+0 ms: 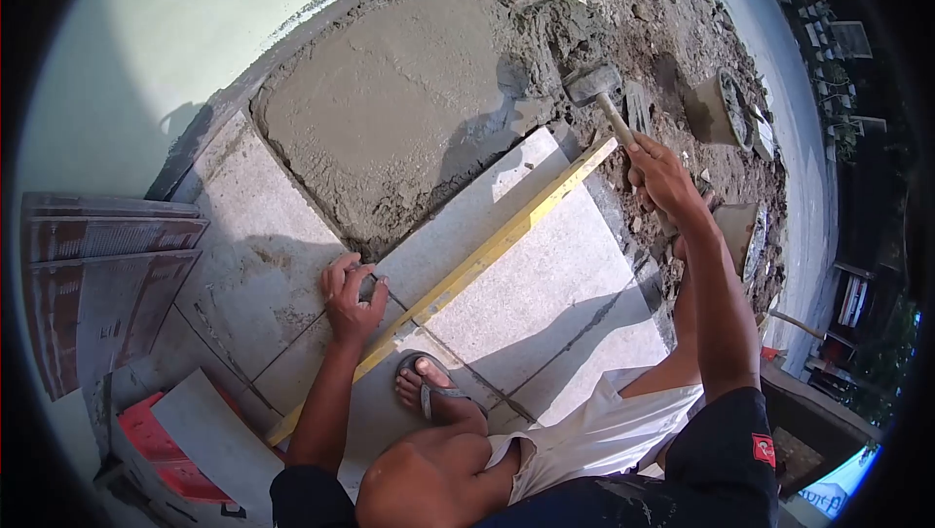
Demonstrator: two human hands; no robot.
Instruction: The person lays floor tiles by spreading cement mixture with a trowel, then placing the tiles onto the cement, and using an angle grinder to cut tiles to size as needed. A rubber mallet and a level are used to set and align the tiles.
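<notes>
My right hand (665, 177) is closed around the wooden handle of a mallet (592, 83). Its dark, mortar-stained head is raised near the far end of a long yellow straightedge (506, 236). That straightedge lies diagonally across pale floor tiles (545, 284). Low over the tiles, close to the corner of the wet mortar bed (390, 80), is my left hand (353, 302). Its fingers are curled around a small dark, rounded piece (368, 286) whose kind I cannot make out. A narrow tile (477, 202) borders the mortar.
Stacked tiles (117, 275) lean by the pale wall (146, 60) on the left. Below them is a red box (175, 450) with a tile. Two buckets (716, 111) stand on the rubble (672, 31) at right. My sandalled foot (433, 390) rests beside the straightedge.
</notes>
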